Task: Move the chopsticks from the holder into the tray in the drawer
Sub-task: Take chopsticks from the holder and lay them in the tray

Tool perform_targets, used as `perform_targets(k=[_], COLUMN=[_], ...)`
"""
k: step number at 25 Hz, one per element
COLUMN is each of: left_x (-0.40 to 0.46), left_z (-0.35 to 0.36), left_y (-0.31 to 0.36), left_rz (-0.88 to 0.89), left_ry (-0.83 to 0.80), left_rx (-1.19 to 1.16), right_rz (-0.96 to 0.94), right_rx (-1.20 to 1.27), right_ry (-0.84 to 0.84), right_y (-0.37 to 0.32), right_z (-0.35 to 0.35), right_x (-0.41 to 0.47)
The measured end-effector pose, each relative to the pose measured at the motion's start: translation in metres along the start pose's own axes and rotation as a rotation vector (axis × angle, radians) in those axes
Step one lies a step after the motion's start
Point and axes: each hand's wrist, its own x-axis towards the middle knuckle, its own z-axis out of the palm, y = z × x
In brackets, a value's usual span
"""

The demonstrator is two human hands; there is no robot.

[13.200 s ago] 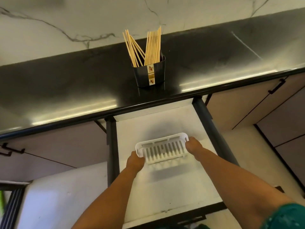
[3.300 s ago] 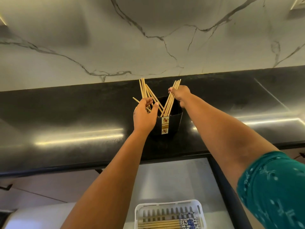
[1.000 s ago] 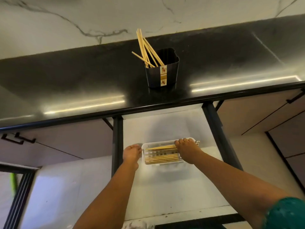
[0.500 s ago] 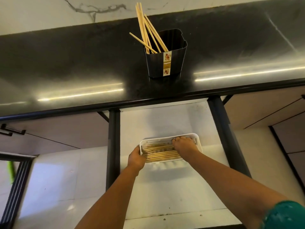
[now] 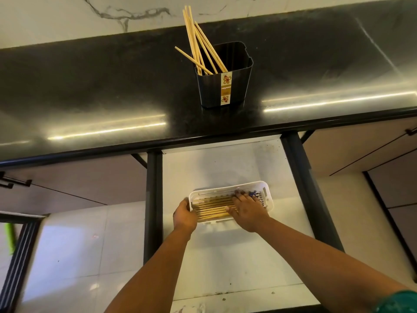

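Observation:
A black holder (image 5: 225,86) stands on the dark countertop with several wooden chopsticks (image 5: 198,44) leaning in its left side. Below, an open white drawer (image 5: 225,168) holds a white slotted tray (image 5: 266,190). Several chopsticks (image 5: 212,208) lie lengthwise in the tray, their patterned blue ends at the right. My left hand (image 5: 184,215) grips the tray's left end. My right hand (image 5: 247,208) lies flat on the chopsticks in the tray, fingers spread, covering their right part.
The black countertop (image 5: 101,86) runs across the view below a marble wall. Dark drawer rails (image 5: 154,199) flank the drawer. Cabinet fronts with black handles (image 5: 410,131) sit on both sides. A pale tiled floor (image 5: 74,256) shows at lower left.
The bundle from the holder's right side now lies in the tray. My right hand has shifted from the tray's far rim to lie flat on the chopsticks; my left hand stays at the tray's left end.

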Motion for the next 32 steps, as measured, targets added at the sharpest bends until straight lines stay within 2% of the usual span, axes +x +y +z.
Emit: perform_targets(k=[2, 3, 4, 6, 8, 13, 17, 22, 27, 32], left_x=[-0.001, -0.002, -0.002, -0.001, 0.0, 0.002, 0.003, 0.003, 0.003, 0.001], left_z=[0.001, 0.001, 0.002, 0.002, 0.001, 0.0, 0.001, 0.003, 0.003, 0.001], left_y=[-0.002, -0.003, -0.003, -0.005, -0.006, -0.006, -0.007, -0.006, -0.007, -0.006], left_rz=[0.004, 0.009, 0.013, 0.012, 0.004, 0.001, -0.005, -0.024, -0.02, -0.057], left_ry=[0.012, 0.016, 0.02, 0.022, 0.014, 0.008, 0.017, 0.02, 0.024, 0.062], left_rx=[0.016, 0.025, 0.035, 0.043, 0.038, 0.044, 0.03, 0.011, -0.003, 0.027], right_rz=[-0.036, -0.066, -0.093, -0.122, -0.14, -0.163, -0.173, -0.16, -0.147, -0.266], right_rx=[0.092, 0.127, 0.172, 0.232, 0.183, 0.067, 0.059, 0.107, 0.005, -0.05], right_ry=[0.215, 0.242, 0.198, 0.0, -0.09, -0.038, -0.13, 0.078, -0.091, 0.044], right_y=[0.0, 0.002, 0.004, 0.004, 0.001, -0.004, -0.004, -0.003, -0.002, 0.002], right_z=[-0.002, -0.004, -0.006, -0.011, -0.014, -0.019, -0.012, -0.008, 0.0, 0.005], right_x=[-0.002, -0.002, -0.003, -0.006, -0.007, -0.003, -0.008, -0.007, -0.009, -0.017])
